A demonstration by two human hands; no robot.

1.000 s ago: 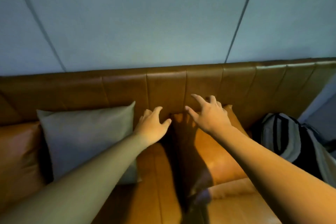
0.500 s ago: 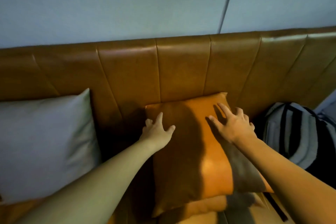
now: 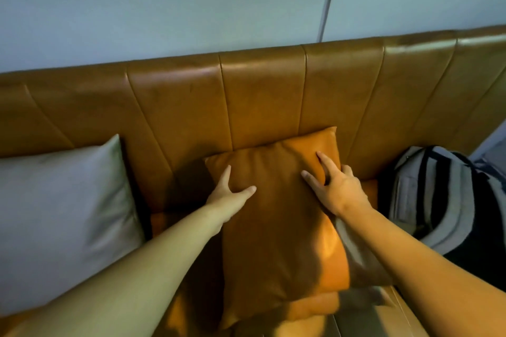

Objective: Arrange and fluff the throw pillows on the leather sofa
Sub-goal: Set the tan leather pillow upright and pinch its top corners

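Note:
An orange leather pillow [image 3: 276, 227] leans against the tan leather sofa backrest [image 3: 262, 96], its top right corner raised. My left hand [image 3: 228, 195] grips its upper left edge, fingers behind and thumb on the front. My right hand [image 3: 335, 186] presses on the upper right part, fingers spread over the face and side. A grey pillow [image 3: 60, 219] stands against the backrest at the left, apart from both hands.
A grey and black striped backpack [image 3: 443, 200] sits on the seat at the right, close to my right forearm. A pale blue panelled wall [image 3: 191, 3] rises behind the sofa. The orange seat cushion [image 3: 306, 314] shows below the pillow.
Both hands have come down onto the orange pillow and taken hold of its upper corners. The view has moved closer to the sofa.

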